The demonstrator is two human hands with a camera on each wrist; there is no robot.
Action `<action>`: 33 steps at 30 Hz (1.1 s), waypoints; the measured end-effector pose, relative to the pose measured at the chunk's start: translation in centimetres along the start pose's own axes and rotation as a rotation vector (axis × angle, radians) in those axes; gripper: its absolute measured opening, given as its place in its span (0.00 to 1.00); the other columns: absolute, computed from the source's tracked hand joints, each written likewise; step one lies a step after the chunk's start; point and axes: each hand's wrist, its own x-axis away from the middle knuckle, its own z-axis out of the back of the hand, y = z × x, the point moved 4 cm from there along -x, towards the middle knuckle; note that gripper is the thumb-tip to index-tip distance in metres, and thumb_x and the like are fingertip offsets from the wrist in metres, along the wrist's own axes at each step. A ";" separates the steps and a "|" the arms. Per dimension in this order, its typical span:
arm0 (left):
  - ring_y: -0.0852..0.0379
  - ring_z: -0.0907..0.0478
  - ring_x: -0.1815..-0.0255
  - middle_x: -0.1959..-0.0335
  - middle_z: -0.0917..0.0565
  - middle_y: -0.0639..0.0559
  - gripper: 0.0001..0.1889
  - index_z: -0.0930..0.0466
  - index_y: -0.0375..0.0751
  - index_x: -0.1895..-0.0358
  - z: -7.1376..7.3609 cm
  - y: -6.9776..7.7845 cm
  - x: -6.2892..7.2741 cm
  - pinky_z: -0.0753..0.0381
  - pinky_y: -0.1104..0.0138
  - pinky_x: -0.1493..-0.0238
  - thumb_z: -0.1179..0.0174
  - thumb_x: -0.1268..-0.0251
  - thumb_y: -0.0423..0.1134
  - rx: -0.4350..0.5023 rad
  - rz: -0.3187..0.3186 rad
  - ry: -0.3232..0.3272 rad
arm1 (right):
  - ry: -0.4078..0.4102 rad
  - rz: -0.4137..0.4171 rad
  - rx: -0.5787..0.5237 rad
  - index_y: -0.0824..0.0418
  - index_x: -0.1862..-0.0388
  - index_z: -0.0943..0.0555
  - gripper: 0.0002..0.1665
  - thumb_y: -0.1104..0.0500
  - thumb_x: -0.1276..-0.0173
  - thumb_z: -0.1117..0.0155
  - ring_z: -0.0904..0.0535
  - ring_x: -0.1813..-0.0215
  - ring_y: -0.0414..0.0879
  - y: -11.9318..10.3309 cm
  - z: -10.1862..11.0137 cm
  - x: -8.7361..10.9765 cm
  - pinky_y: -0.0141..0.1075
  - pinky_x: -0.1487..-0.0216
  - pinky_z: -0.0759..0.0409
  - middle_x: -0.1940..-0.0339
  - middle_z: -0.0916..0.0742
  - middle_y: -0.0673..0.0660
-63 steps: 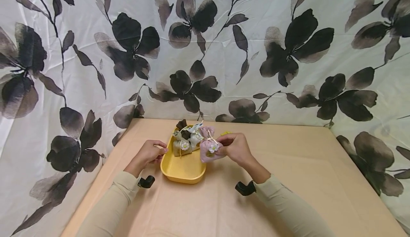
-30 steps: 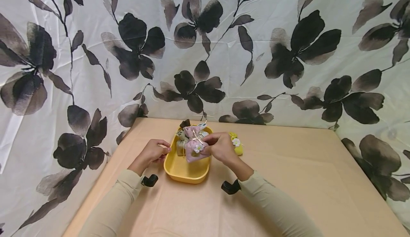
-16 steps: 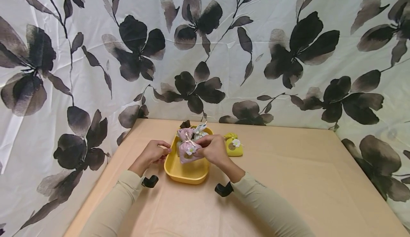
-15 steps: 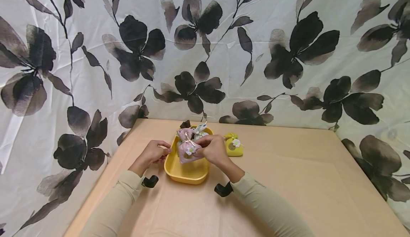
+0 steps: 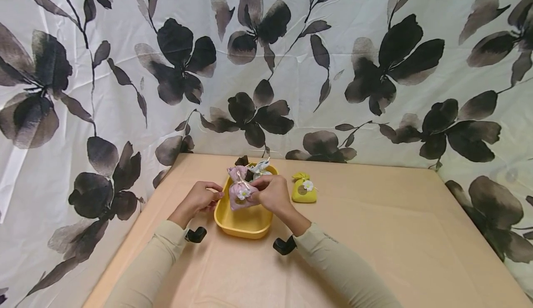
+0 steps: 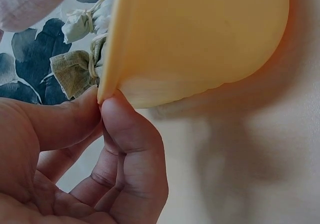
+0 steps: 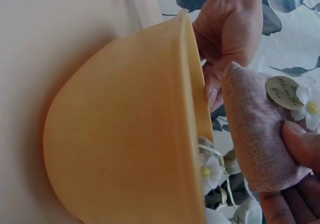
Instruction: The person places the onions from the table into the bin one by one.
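Note:
A pink drawstring pouch with a white flower and a round tag hangs over the yellow tray. My right hand pinches its side; in the right wrist view the pouch is above the tray's rim. My left hand grips the left rim of the tray between thumb and fingers, as the left wrist view confirms. Inside the tray stand a white pouch and a dark brown pouch. An olive pouch shows in the left wrist view; the pink one hides it from the head view.
A bright yellow pouch with a white flower stands on the table, right of the tray. Behind the table hangs a floral cloth. Black wrist cameras sit below both hands.
My right hand has carried the pink pouch leftward from the tray's right edge to its left part. This uncovered the yellow pouch on the right. My left hand stays at the rim.

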 end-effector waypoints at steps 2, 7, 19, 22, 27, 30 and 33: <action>0.59 0.23 0.81 0.77 0.19 0.50 0.13 0.15 0.36 0.45 0.0 0.1 0.0 0.19 0.68 0.75 0.34 0.29 0.33 0.001 0.002 0.001 | 0.004 -0.001 0.007 0.62 0.67 0.09 0.13 0.74 0.53 0.26 0.16 0.67 0.42 0.0 -0.2 -0.1 0.32 0.66 0.15 0.69 0.08 0.58; 0.59 0.23 0.81 0.77 0.19 0.50 0.14 0.15 0.36 0.44 0.1 0.2 0.0 0.18 0.68 0.75 0.34 0.29 0.33 0.001 0.000 -0.005 | 0.008 -0.018 0.011 0.62 0.67 0.09 0.14 0.74 0.52 0.26 0.16 0.67 0.43 0.1 -0.6 -0.2 0.33 0.66 0.14 0.69 0.08 0.58; 0.58 0.22 0.80 0.75 0.18 0.49 0.14 0.16 0.36 0.43 0.2 0.0 -0.1 0.17 0.67 0.74 0.35 0.29 0.34 -0.018 0.001 -0.014 | 0.004 -0.036 0.061 0.62 0.67 0.09 0.13 0.74 0.52 0.24 0.17 0.68 0.42 0.8 -1.7 -0.3 0.31 0.67 0.15 0.70 0.08 0.57; 0.58 0.21 0.79 0.75 0.18 0.49 0.14 0.16 0.36 0.43 0.2 0.0 -0.1 0.17 0.67 0.74 0.35 0.29 0.34 -0.019 0.002 -0.015 | 0.003 -0.038 0.081 0.62 0.68 0.09 0.13 0.73 0.53 0.23 0.17 0.68 0.41 0.9 -1.9 -0.4 0.31 0.66 0.15 0.70 0.08 0.57; 0.59 0.22 0.79 0.76 0.19 0.50 0.14 0.16 0.36 0.43 0.2 -0.1 -0.1 0.18 0.68 0.75 0.35 0.29 0.34 -0.016 0.000 -0.012 | -0.008 -0.058 0.097 0.62 0.68 0.08 0.14 0.74 0.54 0.22 0.16 0.67 0.41 1.3 -2.3 -0.5 0.31 0.63 0.15 0.69 0.07 0.56; 0.60 0.22 0.80 0.77 0.19 0.51 0.14 0.16 0.36 0.43 0.2 -0.1 -0.1 0.20 0.69 0.77 0.35 0.28 0.34 -0.004 -0.002 -0.009 | -0.012 -0.050 0.111 0.62 0.68 0.08 0.14 0.74 0.54 0.21 0.16 0.67 0.40 1.4 -2.4 -0.5 0.31 0.63 0.15 0.68 0.07 0.56; 0.60 0.22 0.80 0.77 0.18 0.51 0.14 0.16 0.35 0.43 0.2 -0.1 -0.1 0.21 0.69 0.78 0.36 0.28 0.33 0.005 -0.012 -0.012 | -0.016 -0.042 0.116 0.62 0.68 0.08 0.14 0.74 0.54 0.21 0.16 0.67 0.40 1.3 -2.6 -0.5 0.31 0.63 0.15 0.68 0.07 0.56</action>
